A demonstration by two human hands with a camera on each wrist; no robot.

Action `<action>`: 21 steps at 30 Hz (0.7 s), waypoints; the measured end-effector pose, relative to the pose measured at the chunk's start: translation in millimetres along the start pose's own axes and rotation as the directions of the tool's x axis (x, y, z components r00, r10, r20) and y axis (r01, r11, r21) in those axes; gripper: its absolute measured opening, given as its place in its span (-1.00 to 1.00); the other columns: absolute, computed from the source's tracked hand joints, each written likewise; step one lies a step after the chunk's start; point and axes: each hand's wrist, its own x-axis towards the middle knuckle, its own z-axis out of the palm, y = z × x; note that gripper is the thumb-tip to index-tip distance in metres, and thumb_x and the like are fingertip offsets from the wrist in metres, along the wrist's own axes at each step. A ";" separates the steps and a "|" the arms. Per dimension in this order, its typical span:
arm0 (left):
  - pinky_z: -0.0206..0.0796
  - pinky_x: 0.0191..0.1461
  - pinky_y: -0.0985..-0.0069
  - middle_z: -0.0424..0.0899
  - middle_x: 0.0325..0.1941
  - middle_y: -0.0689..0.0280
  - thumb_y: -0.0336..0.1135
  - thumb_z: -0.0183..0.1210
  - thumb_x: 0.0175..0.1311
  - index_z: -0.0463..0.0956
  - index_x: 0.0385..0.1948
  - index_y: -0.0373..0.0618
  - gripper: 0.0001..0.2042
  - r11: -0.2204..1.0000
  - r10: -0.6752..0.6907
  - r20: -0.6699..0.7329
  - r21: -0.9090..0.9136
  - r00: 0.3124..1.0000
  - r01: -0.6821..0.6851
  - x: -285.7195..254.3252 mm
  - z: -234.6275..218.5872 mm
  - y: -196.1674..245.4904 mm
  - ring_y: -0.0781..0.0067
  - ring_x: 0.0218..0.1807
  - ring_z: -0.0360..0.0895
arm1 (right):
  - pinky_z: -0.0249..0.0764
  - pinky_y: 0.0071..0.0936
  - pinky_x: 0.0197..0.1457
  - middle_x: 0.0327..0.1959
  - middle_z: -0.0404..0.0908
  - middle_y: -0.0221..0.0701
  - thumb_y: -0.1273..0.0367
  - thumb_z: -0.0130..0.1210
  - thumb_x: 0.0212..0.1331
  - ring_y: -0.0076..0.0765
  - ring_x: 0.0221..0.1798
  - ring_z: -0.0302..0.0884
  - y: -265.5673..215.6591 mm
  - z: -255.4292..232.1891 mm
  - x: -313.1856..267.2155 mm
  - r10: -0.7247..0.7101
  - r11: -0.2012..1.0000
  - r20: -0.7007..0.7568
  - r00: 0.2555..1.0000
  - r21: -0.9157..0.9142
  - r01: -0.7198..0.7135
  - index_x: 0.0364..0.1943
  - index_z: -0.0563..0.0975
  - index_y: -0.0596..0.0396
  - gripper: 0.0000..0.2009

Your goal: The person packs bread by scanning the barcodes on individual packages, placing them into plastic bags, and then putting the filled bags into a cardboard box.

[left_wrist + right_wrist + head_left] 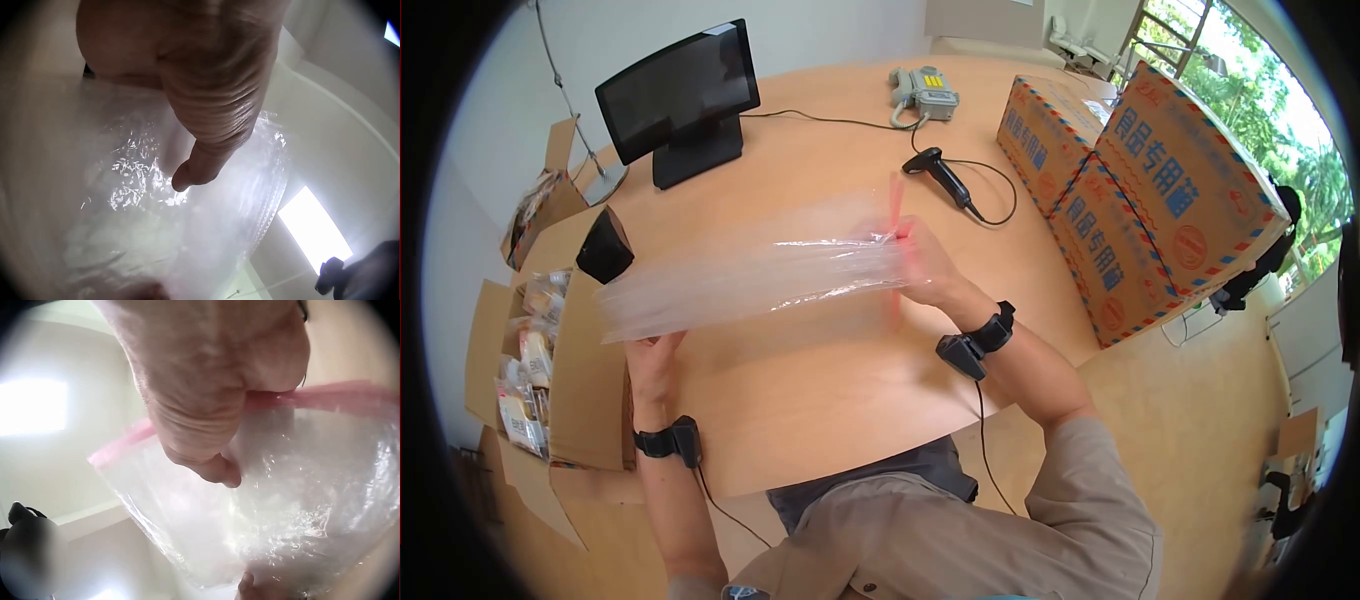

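A large clear plastic bag [750,280] is stretched sideways over the table between both hands, with shiny creases along it. Its right end carries a pink strip [337,395] along the edge. My right hand [925,268] pinches the bag at this strip, the thumb lying on the film in the right wrist view. At the opposite end, my left hand [655,362] grips the film from below, its thumb [203,165] pressed against the plastic. The film hides part of the left fingers in the head view.
An open carton [590,400] with wrapped food packs [535,355] stands at the left, a black device [605,245] beside it. A monitor [685,95], telephone [927,92] and barcode scanner [940,175] with trailing cable sit farther back. Printed cartons [1130,200] are stacked at the right.
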 end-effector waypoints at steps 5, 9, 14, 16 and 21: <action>0.36 0.56 0.20 0.60 0.44 0.28 -0.39 0.29 0.56 0.43 0.49 -0.14 -0.50 0.975 0.115 0.084 -0.202 0.990 -0.096 -8.5 -25.8 -31.9 0.27 0.45 0.52 | 0.60 -0.45 0.18 -0.06 0.80 -0.37 0.29 0.37 0.35 -0.46 0.02 0.73 7.7 3.2 1.2 0.049 0.986 0.027 0.998 0.160 -0.053 0.06 0.75 0.25 -0.67; 0.39 0.51 0.22 0.59 0.43 0.28 -0.34 0.18 0.63 0.42 0.46 -0.19 -0.56 0.960 0.189 0.179 -0.239 0.966 -0.143 -18.9 -60.4 -74.8 0.26 0.41 0.53 | 0.58 -0.46 0.19 -0.07 0.79 -0.39 0.35 0.41 0.25 -0.50 0.00 0.71 -1.0 3.8 3.3 -0.005 0.980 0.046 0.999 0.197 -0.004 0.03 0.76 0.24 -0.68; 0.49 0.36 0.24 0.66 0.29 0.27 -0.35 0.17 0.62 0.53 0.31 -0.21 -0.67 0.969 0.234 0.034 0.078 0.972 -0.236 -11.2 -42.2 -73.3 0.29 0.26 0.59 | 0.56 -0.45 0.19 -0.04 0.81 -0.39 0.43 0.44 0.14 -0.50 -0.01 0.69 15.8 -6.1 1.0 0.200 0.966 0.028 0.979 0.163 -0.202 0.01 0.77 0.20 -0.67; 0.54 0.27 0.27 0.70 0.21 0.28 -0.36 0.18 0.62 0.58 0.24 -0.21 -0.72 0.977 0.165 -0.073 -0.124 0.984 -0.173 -9.8 -11.6 -35.3 0.32 0.16 0.64 | 0.57 -0.44 0.18 -0.03 0.81 -0.41 0.44 0.43 0.15 -0.52 -0.01 0.69 -15.5 -13.6 -1.0 0.052 0.994 0.010 0.999 -0.096 -0.051 0.07 0.76 0.15 -0.64; 0.58 -0.06 0.51 0.75 -0.07 0.33 -0.41 0.24 0.54 0.64 0.07 -0.22 -0.81 0.930 -0.367 0.134 0.020 0.920 0.368 18.8 89.6 52.9 0.51 -0.12 0.69 | 0.58 -0.49 -0.06 -0.14 0.75 -0.49 0.49 0.39 0.20 -0.58 -0.13 0.65 -40.9 -51.7 -31.3 0.118 0.981 -0.164 0.979 -0.132 -0.141 0.04 0.72 0.12 -0.70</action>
